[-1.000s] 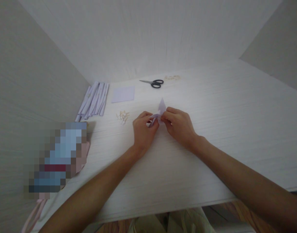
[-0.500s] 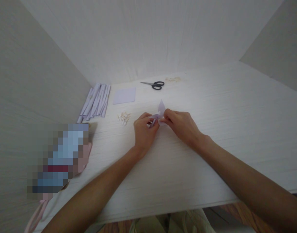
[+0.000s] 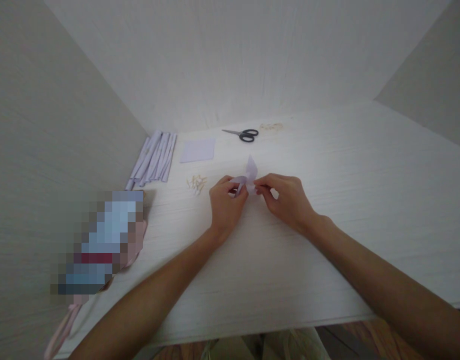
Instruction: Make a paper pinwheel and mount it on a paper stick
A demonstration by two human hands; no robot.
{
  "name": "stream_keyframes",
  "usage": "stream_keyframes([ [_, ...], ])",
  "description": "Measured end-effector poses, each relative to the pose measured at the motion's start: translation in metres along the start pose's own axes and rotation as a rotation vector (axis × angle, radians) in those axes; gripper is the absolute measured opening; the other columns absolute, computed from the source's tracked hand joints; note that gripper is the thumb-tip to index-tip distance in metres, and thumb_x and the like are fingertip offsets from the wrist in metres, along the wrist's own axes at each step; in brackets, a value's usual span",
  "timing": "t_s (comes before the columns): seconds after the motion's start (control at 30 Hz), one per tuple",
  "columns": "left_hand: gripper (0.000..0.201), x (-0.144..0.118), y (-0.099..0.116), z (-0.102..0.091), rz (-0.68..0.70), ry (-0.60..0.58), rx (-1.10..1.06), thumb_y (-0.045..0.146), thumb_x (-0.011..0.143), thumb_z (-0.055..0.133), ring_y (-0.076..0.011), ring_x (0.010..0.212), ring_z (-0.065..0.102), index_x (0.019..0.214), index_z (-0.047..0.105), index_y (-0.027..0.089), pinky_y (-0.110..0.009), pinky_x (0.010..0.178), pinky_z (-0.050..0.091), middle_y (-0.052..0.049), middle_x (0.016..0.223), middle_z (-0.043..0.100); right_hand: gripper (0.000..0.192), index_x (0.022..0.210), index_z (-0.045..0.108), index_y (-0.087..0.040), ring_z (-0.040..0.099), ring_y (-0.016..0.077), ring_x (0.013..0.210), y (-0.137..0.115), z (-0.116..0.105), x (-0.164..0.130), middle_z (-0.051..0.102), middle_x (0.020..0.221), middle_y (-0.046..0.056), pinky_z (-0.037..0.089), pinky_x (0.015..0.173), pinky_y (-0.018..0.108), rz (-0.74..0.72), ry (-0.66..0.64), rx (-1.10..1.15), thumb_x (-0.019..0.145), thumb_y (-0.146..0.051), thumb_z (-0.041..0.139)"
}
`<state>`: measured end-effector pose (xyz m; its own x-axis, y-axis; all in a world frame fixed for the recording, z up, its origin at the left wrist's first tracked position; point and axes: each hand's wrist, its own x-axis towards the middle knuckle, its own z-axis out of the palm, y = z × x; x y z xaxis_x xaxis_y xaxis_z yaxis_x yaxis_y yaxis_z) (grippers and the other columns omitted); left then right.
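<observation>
Pinching its left side, the left hand (image 3: 228, 204) holds folded lilac paper (image 3: 249, 178) over the desk (image 3: 271, 280), pointed flap (image 3: 252, 167) aimed away, right hand (image 3: 288, 200) at its right edge, grip there unclear.

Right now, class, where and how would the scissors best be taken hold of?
Likely by the black handles, from the near right: the scissors lie flat, blades pointing left and handles to the right, with the back wall behind.
</observation>
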<state>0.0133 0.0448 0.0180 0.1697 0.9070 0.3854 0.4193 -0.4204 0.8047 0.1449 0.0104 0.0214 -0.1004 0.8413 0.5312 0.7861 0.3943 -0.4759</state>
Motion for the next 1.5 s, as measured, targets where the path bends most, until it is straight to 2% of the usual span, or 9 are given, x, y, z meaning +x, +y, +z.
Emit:
stream_keyframes([
  [0.1, 0.014, 0.0001, -0.0002, 0.0003, -0.008, 0.003, -0.028, 0.009, 0.064, 0.051, -0.0081, 0.057, 0.05, 0.056, 0.061, 0.015, -0.02, 0.053, 0.041, 0.001, 0.061, 0.055, 0.014, 0.076, 0.058, -0.015, 0.055, 0.0116, 0.062, 0.0007, 0.0006, -0.0006, 0.062, 0.068, 0.002, 0.039, 0.06, 0.021, 0.008, -0.004, 0.017, 0.076, -0.012, 0.044],
  [0.37, 0.014, 0.0002, 0.002, 0.0, -0.001, 0.005, -0.029, 0.011, 0.064, 0.051, -0.0078, 0.057, 0.049, 0.054, 0.06, 0.014, -0.02, 0.053, 0.04, 0.001, 0.059, 0.053, 0.023, 0.069, 0.053, -0.014, 0.05, 0.0127, 0.059, -0.0005, -0.0001, 0.0002, 0.058, 0.066, 0.004, 0.033, 0.055, 0.023, 0.097, -0.061, -0.127, 0.083, -0.028, 0.04],
  [0.7, 0.013, 0.0001, 0.0002, 0.0002, -0.008, -0.003, -0.067, 0.011, 0.064, 0.051, -0.0084, 0.058, 0.05, 0.056, 0.06, 0.015, -0.021, 0.054, 0.041, 0.001, 0.062, 0.055, 0.016, 0.071, 0.055, -0.016, 0.047, 0.0144, 0.073, -0.0019, 0.0009, -0.0008, 0.054, 0.076, 0.005, 0.034, 0.062, 0.025, 0.041, 0.002, -0.15, 0.081, -0.022, 0.043],
  [0.97, 0.012, 0.0002, 0.0019, 0.0, 0.0, -0.009, -0.034, 0.01, 0.063, 0.052, -0.0084, 0.058, 0.051, 0.056, 0.061, 0.014, -0.02, 0.054, 0.042, 0.001, 0.061, 0.056, 0.028, 0.065, 0.054, -0.015, 0.044, 0.0122, 0.059, -0.0065, -0.0004, 0.0007, 0.052, 0.068, 0.004, 0.03, 0.055, 0.025, 0.058, -0.034, -0.291, 0.083, -0.031, 0.04],
  [1.27, 0.013, 0.0001, 0.0008, 0.0007, 0.001, -0.008, -0.046, 0.009, 0.063, 0.051, -0.0084, 0.058, 0.05, 0.056, 0.061, 0.014, -0.02, 0.054, 0.041, 0.001, 0.061, 0.055, 0.012, 0.067, 0.054, -0.015, 0.046, 0.0114, 0.064, 0.0033, 0.0046, -0.0013, 0.052, 0.071, 0.003, 0.034, 0.058, 0.023, 0.065, 0.006, -0.092, 0.078, -0.018, 0.048],
  [1.5, 0.014, 0.0009, 0.0014, 0.0002, 0.006, -0.003, -0.021, 0.01, 0.063, 0.052, -0.0083, 0.055, 0.049, 0.052, 0.058, 0.015, -0.021, 0.052, 0.041, 0.002, 0.058, 0.054, 0.028, 0.061, 0.055, -0.014, 0.045, 0.011, 0.057, -0.0015, 0.0011, -0.0003, 0.052, 0.065, 0.003, 0.03, 0.053, 0.023, 0.087, -0.026, -0.186, 0.082, -0.029, 0.043],
])
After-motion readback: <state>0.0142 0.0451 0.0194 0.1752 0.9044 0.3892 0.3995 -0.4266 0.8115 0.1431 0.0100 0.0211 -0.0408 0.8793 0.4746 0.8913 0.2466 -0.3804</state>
